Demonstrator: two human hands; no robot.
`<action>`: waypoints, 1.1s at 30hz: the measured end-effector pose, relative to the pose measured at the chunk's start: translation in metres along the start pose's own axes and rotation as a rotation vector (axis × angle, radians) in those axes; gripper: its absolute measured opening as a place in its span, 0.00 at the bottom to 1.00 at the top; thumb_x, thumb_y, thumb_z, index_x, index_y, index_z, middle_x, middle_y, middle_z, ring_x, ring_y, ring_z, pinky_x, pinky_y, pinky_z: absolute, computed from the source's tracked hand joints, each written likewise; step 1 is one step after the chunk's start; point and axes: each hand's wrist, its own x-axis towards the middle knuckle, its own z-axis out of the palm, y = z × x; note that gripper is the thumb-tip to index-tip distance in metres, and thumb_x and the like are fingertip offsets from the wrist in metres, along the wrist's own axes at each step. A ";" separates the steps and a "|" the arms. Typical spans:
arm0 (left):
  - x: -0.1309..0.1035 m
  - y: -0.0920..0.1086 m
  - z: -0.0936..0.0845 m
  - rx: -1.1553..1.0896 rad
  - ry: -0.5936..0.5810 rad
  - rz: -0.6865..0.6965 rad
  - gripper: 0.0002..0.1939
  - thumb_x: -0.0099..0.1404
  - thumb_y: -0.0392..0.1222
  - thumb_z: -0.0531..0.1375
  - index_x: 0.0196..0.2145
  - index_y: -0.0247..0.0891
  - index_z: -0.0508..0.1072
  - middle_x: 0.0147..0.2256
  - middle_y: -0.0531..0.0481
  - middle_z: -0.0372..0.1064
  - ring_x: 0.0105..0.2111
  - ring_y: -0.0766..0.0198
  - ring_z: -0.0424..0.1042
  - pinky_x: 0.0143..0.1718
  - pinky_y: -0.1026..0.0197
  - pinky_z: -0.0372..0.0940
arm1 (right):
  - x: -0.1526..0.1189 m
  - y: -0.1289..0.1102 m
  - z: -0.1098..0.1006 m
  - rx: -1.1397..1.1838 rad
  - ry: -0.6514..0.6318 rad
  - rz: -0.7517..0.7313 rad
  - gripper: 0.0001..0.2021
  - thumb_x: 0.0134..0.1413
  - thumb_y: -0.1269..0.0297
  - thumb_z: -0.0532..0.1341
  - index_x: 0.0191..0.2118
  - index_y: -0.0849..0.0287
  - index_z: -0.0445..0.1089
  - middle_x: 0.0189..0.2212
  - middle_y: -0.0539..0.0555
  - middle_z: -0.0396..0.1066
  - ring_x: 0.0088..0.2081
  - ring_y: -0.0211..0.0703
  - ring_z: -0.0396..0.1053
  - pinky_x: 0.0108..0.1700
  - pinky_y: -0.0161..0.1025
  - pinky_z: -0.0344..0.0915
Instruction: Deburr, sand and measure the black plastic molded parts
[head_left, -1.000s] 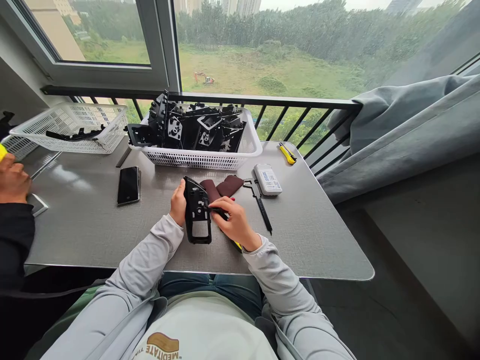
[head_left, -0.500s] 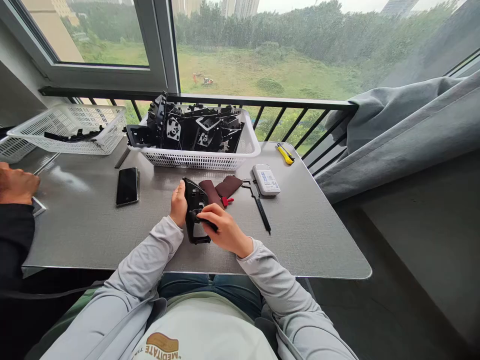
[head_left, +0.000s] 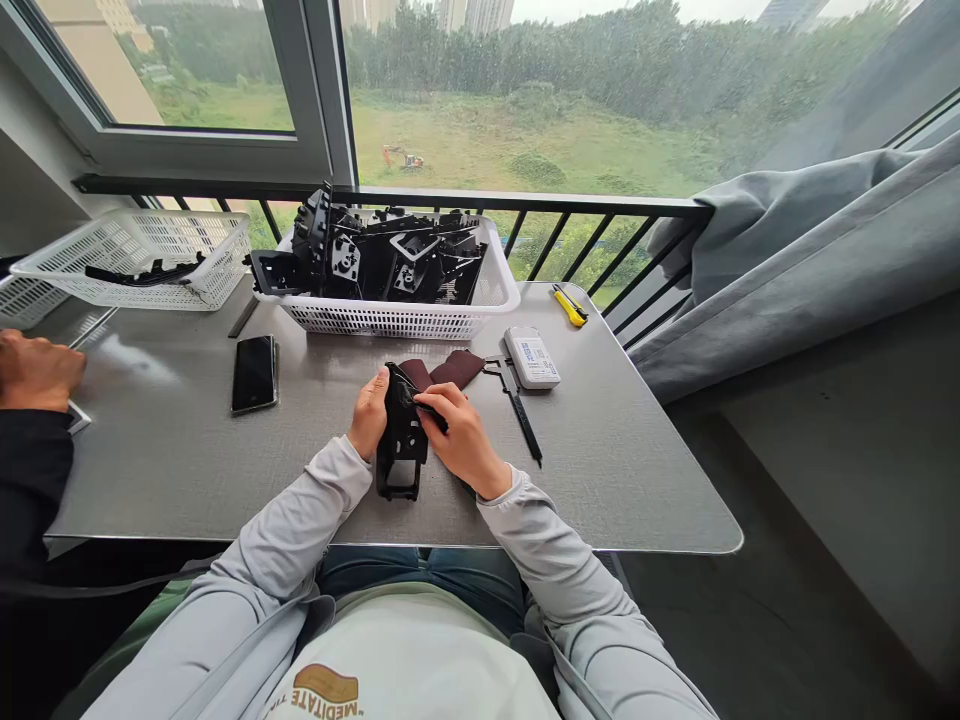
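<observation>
My left hand (head_left: 369,414) grips a black plastic part (head_left: 405,440) by its left edge, thumb on top. The part is long, with a rectangular opening at its near end, and tilts over the table. My right hand (head_left: 461,435) is closed around a short dark tool (head_left: 435,412) whose tip meets the upper part of the black piece. Its exact kind cannot be made out, since the fingers cover much of it. Just beyond both hands lie dark red cloth pieces (head_left: 459,368), partly hidden by the right hand.
A caliper (head_left: 525,425), a white box (head_left: 532,358) and a yellow utility knife (head_left: 571,306) lie to the right. At the back a white basket (head_left: 390,318) holds black parts; another basket (head_left: 217,285) stands left. A phone (head_left: 255,375) and another person's hand (head_left: 37,370) are leftward.
The black part has turned more upright and shifted slightly right with my left hand. My right hand has moved the tool up toward the part's far end.
</observation>
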 end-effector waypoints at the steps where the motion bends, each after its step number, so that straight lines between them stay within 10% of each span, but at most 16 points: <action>1: 0.001 0.000 0.000 -0.004 0.016 -0.008 0.23 0.58 0.58 0.63 0.20 0.36 0.67 0.17 0.56 0.62 0.17 0.71 0.59 0.20 0.66 0.56 | 0.000 0.002 0.000 -0.022 -0.008 0.024 0.08 0.59 0.73 0.56 0.42 0.58 0.70 0.38 0.57 0.69 0.40 0.45 0.70 0.44 0.42 0.70; 6: 0.009 0.005 -0.003 -0.065 0.162 -0.029 0.24 0.62 0.57 0.59 0.18 0.36 0.66 0.17 0.55 0.64 0.17 0.69 0.62 0.21 0.66 0.58 | -0.002 0.003 -0.008 -0.045 0.079 0.063 0.07 0.57 0.74 0.58 0.38 0.58 0.70 0.35 0.56 0.68 0.36 0.44 0.69 0.40 0.41 0.70; 13: 0.021 -0.001 -0.009 -0.139 0.295 -0.097 0.23 0.61 0.56 0.61 0.18 0.36 0.65 0.16 0.55 0.63 0.16 0.69 0.62 0.19 0.66 0.57 | -0.018 -0.016 0.010 0.018 -0.262 -0.260 0.14 0.55 0.79 0.54 0.45 0.59 0.69 0.43 0.60 0.67 0.44 0.45 0.68 0.45 0.41 0.71; 20: 0.033 -0.009 -0.015 -0.258 0.415 -0.058 0.23 0.58 0.59 0.62 0.21 0.36 0.66 0.19 0.55 0.66 0.19 0.69 0.66 0.23 0.65 0.61 | -0.017 -0.010 0.007 -0.008 -0.148 -0.152 0.14 0.57 0.79 0.54 0.44 0.58 0.69 0.41 0.58 0.66 0.43 0.44 0.68 0.45 0.41 0.71; 29: 0.026 -0.009 -0.011 -0.229 0.411 -0.065 0.27 0.55 0.65 0.61 0.20 0.37 0.63 0.17 0.57 0.63 0.16 0.71 0.63 0.19 0.67 0.59 | -0.019 -0.031 0.015 -0.086 -0.647 -0.294 0.10 0.52 0.79 0.59 0.39 0.63 0.72 0.39 0.59 0.73 0.38 0.46 0.66 0.44 0.44 0.69; 33: 0.029 -0.006 -0.014 -0.245 0.410 -0.083 0.26 0.57 0.64 0.60 0.22 0.36 0.66 0.18 0.55 0.66 0.18 0.69 0.67 0.21 0.66 0.63 | -0.012 -0.025 -0.005 0.126 -0.499 -0.146 0.11 0.52 0.80 0.58 0.38 0.59 0.72 0.34 0.55 0.73 0.37 0.43 0.68 0.42 0.39 0.69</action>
